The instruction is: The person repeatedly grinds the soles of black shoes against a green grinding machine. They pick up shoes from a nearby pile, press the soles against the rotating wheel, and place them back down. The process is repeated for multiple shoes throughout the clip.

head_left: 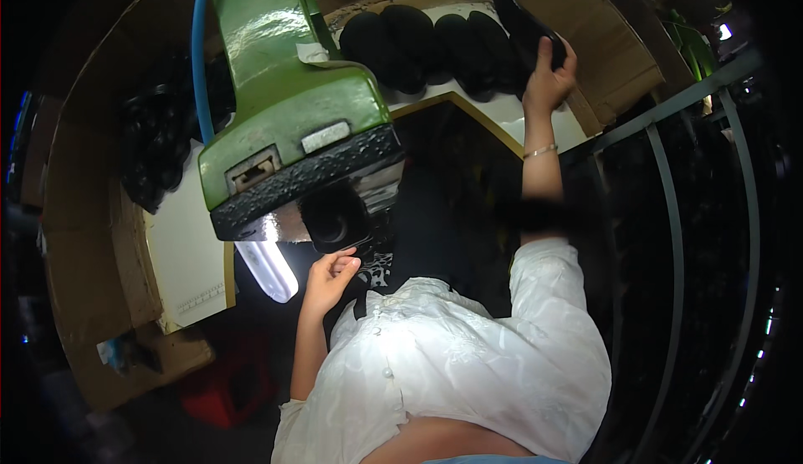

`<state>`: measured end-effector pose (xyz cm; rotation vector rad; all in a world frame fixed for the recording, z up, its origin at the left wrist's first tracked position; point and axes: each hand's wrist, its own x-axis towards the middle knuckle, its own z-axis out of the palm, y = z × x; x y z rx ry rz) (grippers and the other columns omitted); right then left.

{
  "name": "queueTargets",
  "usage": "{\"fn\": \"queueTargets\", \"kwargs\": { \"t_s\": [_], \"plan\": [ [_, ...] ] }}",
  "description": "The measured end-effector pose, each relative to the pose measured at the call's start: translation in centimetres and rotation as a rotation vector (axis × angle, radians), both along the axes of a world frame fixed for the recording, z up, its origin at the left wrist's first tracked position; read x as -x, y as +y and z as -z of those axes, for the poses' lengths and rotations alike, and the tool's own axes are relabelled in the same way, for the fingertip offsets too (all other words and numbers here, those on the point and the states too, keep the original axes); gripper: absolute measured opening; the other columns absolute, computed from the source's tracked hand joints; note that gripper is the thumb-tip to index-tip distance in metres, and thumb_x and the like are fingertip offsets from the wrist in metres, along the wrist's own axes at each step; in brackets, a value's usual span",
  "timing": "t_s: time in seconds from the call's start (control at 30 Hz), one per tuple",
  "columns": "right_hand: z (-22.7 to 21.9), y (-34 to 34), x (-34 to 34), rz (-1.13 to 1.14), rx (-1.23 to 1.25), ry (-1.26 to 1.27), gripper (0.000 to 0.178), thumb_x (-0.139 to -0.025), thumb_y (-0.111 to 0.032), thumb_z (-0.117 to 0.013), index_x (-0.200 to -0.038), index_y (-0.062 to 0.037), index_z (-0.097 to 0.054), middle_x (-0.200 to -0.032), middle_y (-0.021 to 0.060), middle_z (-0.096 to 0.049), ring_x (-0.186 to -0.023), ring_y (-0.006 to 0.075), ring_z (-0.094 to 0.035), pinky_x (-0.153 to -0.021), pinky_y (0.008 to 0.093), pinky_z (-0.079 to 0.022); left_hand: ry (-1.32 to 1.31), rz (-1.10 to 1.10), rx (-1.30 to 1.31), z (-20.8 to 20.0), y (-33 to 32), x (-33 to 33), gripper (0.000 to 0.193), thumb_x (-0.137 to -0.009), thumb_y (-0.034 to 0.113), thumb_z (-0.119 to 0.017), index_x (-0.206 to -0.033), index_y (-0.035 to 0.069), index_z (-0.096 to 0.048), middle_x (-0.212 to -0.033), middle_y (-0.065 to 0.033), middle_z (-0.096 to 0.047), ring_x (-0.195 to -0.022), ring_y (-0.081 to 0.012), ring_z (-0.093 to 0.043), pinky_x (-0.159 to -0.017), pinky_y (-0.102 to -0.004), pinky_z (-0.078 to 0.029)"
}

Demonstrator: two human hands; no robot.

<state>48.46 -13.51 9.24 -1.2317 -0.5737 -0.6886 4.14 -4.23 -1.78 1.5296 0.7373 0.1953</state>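
Observation:
My right hand [552, 78] is raised at the far right, fingers closed round the lower end of a black, elongated, sole-shaped piece [520, 19]. That piece tilts up and to the left beside a row of similar black rounded pieces [403, 46]. My left hand [332, 280] is under the head of a green machine [293, 121]. Its thumb and fingers are drawn together at the lower edge of a dark rounded part [335, 220] below the head. Whether that part belongs to the machine, and what the fingertips hold, I cannot make out.
A lit white lamp [269, 270] hangs beside the machine head, and a blue hose [201, 54] runs up its side. Cardboard walls [92, 238] border the white tabletop [186, 247]. More black pieces [159, 134] are heaped at left. A metal railing [665, 188] stands right; a red stool [222, 393] sits below.

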Motion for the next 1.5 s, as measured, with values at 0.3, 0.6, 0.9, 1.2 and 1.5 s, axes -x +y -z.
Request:
{"fn": "queueTargets", "kwargs": {
  "t_s": [0.3, 0.6, 0.9, 1.2, 1.5],
  "plan": [
    [4.7, 0.0, -4.0, 0.076, 1.044, -0.207, 0.034, -0.083, -0.031, -0.061, -0.109, -0.0084, -0.059, -0.106, 0.0108, -0.062, -0.098, 0.0293, -0.058, -0.082, 0.0378, -0.042, 0.047, -0.249, -0.386, 1.1, 5.2, 2.8, 0.025, -0.075, 0.012, -0.067, -0.096, -0.002, -0.061, -0.086, -0.0129, -0.063, -0.077, -0.0185, -0.06, -0.071, -0.028, -0.048],
    [8.8, -6.8, 7.8, -0.117, 1.056, 0.035, 0.044, -0.079, -0.003, -0.057, -0.121, 0.0021, -0.047, -0.129, 0.0188, -0.045, -0.121, 0.0328, -0.042, -0.1, 0.0382, -0.033, 0.748, -0.885, -1.245, -3.7, 28.4, 7.8, 0.082, -0.071, 0.016, -0.068, -0.138, 0.015, -0.02, -0.142, -0.0188, -0.019, -0.132, -0.0394, -0.018, -0.101, -0.0521, -0.028],
    [6.9, -13.1, 11.6, -0.102, 1.19, 0.102, 0.033, -0.081, -0.006, -0.059, -0.113, 0.0009, -0.053, -0.125, 0.0189, -0.046, -0.117, 0.0343, -0.045, -0.098, 0.0405, -0.035, 0.855, -0.831, -0.939, -5.3, 38.3, 6.7, 0.086, -0.07, 0.025, -0.074, -0.138, 0.023, -0.022, -0.138, -0.0181, -0.029, -0.118, -0.0458, -0.039, -0.091, -0.0513, -0.042],
    [7.7, -8.1, 13.6, -0.302, 1.147, -0.004, 0.021, -0.077, -0.002, -0.059, -0.096, 0.0043, -0.057, -0.108, 0.0213, -0.053, -0.107, 0.0376, -0.049, -0.093, 0.0403, -0.037, 1.046, -0.59, -1.254, -3.7, 32.2, 12.5, 0.06, -0.077, 0.006, -0.058, -0.132, 0.02, -0.037, -0.122, -0.0163, -0.046, -0.102, -0.0449, -0.053, -0.076, -0.0449, -0.051],
    [7.1, -3.1, 17.9, -0.494, 1.352, 0.011, 0.029, -0.081, -0.017, -0.063, -0.101, 0.0034, -0.061, -0.102, 0.0219, -0.059, -0.101, 0.0367, -0.052, -0.093, 0.0428, -0.035, 0.8, -0.733, -1.076, -6.0, 16.5, 16.1, 0.075, -0.074, 0.011, -0.063, -0.14, 0.015, -0.026, -0.139, -0.0212, -0.032, -0.113, -0.0477, -0.044, -0.091, -0.0442, -0.043]
  ]
}}
